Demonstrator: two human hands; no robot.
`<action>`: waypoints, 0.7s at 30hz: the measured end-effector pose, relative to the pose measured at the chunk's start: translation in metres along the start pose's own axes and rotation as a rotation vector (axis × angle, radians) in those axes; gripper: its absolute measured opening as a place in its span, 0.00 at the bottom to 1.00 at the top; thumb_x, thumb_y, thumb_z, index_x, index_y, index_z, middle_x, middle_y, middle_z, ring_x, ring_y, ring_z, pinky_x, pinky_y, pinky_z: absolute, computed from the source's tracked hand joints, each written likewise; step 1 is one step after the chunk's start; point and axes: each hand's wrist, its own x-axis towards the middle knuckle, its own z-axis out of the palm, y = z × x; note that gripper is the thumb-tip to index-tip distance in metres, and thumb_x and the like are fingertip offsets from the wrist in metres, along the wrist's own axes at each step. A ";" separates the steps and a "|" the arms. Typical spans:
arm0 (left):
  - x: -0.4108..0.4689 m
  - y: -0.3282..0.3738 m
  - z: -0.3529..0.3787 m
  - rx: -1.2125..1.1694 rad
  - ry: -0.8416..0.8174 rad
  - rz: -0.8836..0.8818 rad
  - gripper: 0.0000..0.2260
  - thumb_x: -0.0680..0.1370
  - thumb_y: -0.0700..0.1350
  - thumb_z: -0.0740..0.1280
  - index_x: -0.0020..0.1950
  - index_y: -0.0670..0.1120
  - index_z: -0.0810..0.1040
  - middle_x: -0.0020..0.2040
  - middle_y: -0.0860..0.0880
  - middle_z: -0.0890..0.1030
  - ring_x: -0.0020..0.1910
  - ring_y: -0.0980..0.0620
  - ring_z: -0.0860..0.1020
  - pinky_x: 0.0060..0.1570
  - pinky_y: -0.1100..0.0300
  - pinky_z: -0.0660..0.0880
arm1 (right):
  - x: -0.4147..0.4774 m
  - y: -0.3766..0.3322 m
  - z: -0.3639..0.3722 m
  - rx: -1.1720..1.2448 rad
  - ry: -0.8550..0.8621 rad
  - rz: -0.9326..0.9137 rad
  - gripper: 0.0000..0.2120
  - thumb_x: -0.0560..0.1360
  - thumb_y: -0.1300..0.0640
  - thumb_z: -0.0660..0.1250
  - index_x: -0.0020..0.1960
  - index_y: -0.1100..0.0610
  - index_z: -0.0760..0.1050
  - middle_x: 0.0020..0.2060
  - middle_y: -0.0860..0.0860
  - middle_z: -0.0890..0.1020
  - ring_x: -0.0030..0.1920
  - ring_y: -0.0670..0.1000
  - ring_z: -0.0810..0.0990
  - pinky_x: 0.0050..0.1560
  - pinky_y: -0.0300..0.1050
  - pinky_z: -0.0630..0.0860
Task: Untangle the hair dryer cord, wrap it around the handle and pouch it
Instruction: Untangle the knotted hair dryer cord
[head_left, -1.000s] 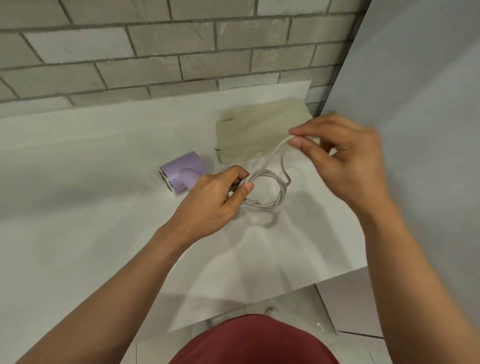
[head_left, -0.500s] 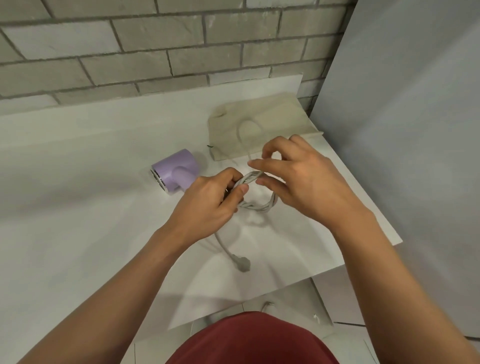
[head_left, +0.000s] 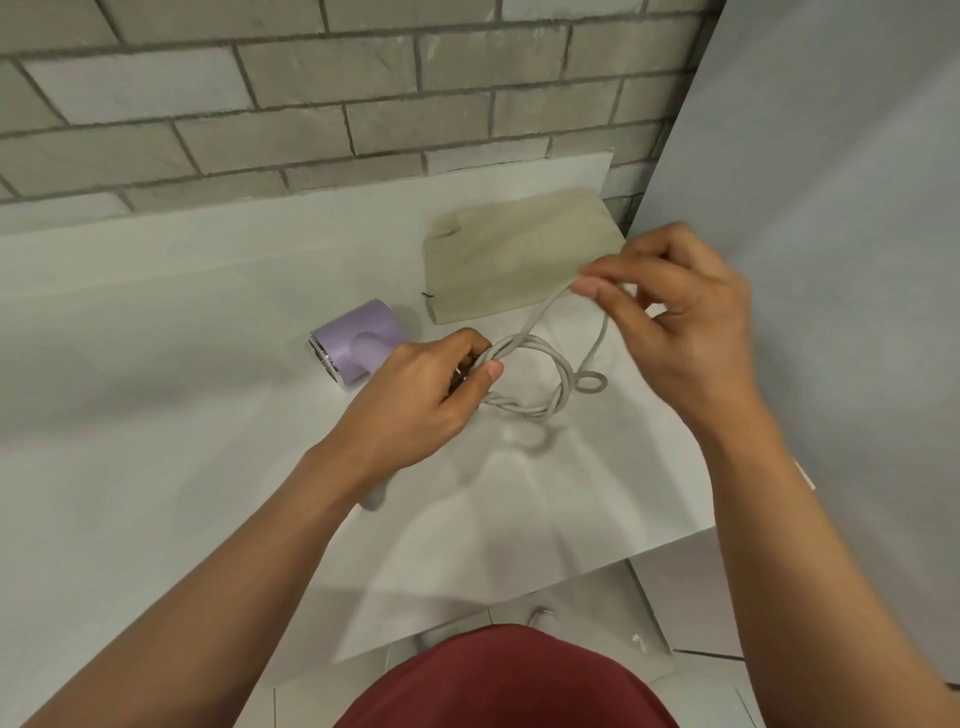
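Note:
A lilac hair dryer (head_left: 358, 345) lies on the white counter (head_left: 156, 364), its handle hidden under my left hand (head_left: 415, 400). That hand grips the handle together with a twisted loop of the grey cord (head_left: 540, 379). My right hand (head_left: 675, 322) pinches a strand of the same cord between thumb and forefinger, lifted above the counter to the right of the loop. A small curl of cord hangs just below that hand. The beige fabric pouch (head_left: 514, 254) lies flat behind the hands, near the wall. I cannot see the plug.
A grey brick wall (head_left: 311, 104) runs along the back of the counter. A grey panel (head_left: 831, 208) stands close on the right. The counter's front edge (head_left: 649, 551) falls away to a tiled floor, above my red clothing (head_left: 504, 680).
My right hand has moved up and to the right, drawing a strand out of the loop. The plug that lay on the counter below my left hand is out of sight.

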 end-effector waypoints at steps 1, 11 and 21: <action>-0.001 -0.001 0.001 -0.010 -0.013 -0.011 0.10 0.85 0.51 0.65 0.49 0.45 0.77 0.33 0.49 0.79 0.34 0.47 0.79 0.38 0.47 0.76 | 0.003 0.000 -0.004 0.004 0.057 0.021 0.06 0.80 0.53 0.75 0.53 0.54 0.88 0.45 0.48 0.78 0.42 0.37 0.76 0.42 0.36 0.74; -0.006 -0.004 0.011 0.018 -0.057 -0.058 0.10 0.85 0.51 0.63 0.47 0.48 0.76 0.34 0.51 0.81 0.37 0.46 0.83 0.40 0.43 0.77 | 0.000 -0.016 -0.005 -0.276 -0.394 -0.226 0.21 0.79 0.63 0.70 0.71 0.54 0.79 0.68 0.53 0.79 0.56 0.59 0.80 0.50 0.59 0.81; -0.009 -0.004 0.008 -0.036 -0.096 -0.040 0.09 0.85 0.53 0.64 0.50 0.48 0.77 0.35 0.51 0.81 0.34 0.49 0.77 0.39 0.44 0.76 | -0.001 -0.004 0.001 -0.070 -0.510 -0.217 0.07 0.79 0.53 0.75 0.55 0.54 0.88 0.46 0.49 0.84 0.45 0.54 0.79 0.43 0.55 0.79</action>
